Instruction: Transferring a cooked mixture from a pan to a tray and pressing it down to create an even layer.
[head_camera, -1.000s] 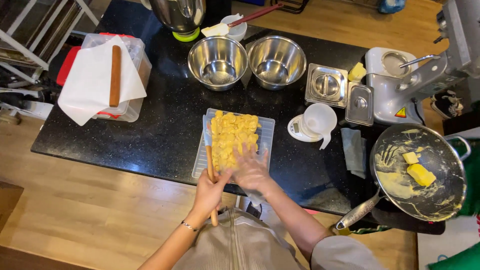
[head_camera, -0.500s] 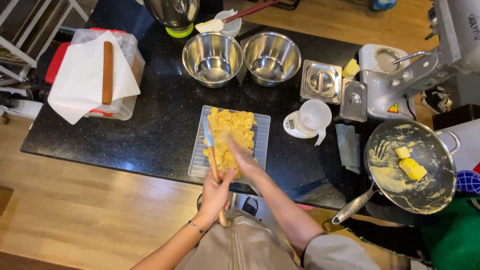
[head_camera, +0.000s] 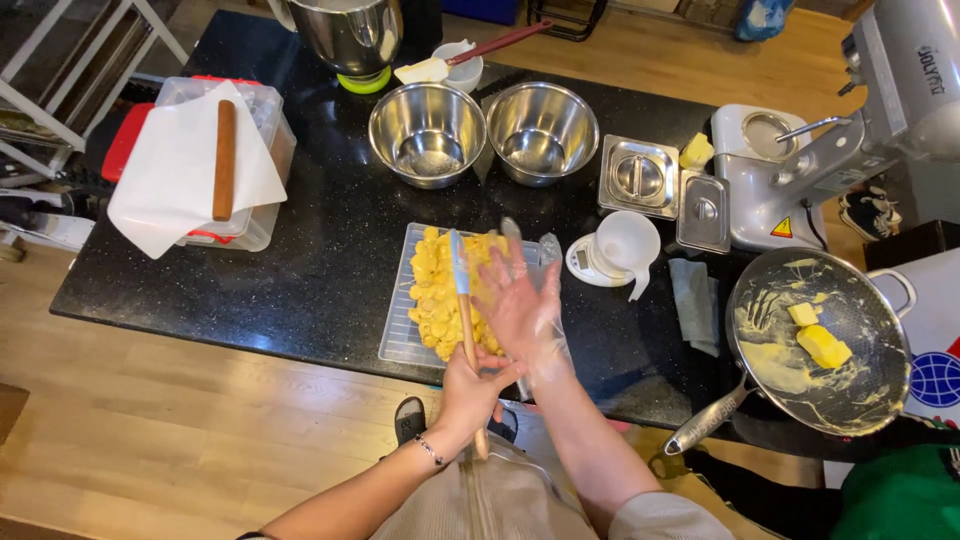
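Holding a spatula (head_camera: 464, 310) by its wooden handle, our left hand (head_camera: 470, 385) is gripping tight. Our right hand (head_camera: 518, 300), in a clear glove, is hovering flat and open over the yellow pieces (head_camera: 445, 295) lying on the wire rack (head_camera: 400, 335).
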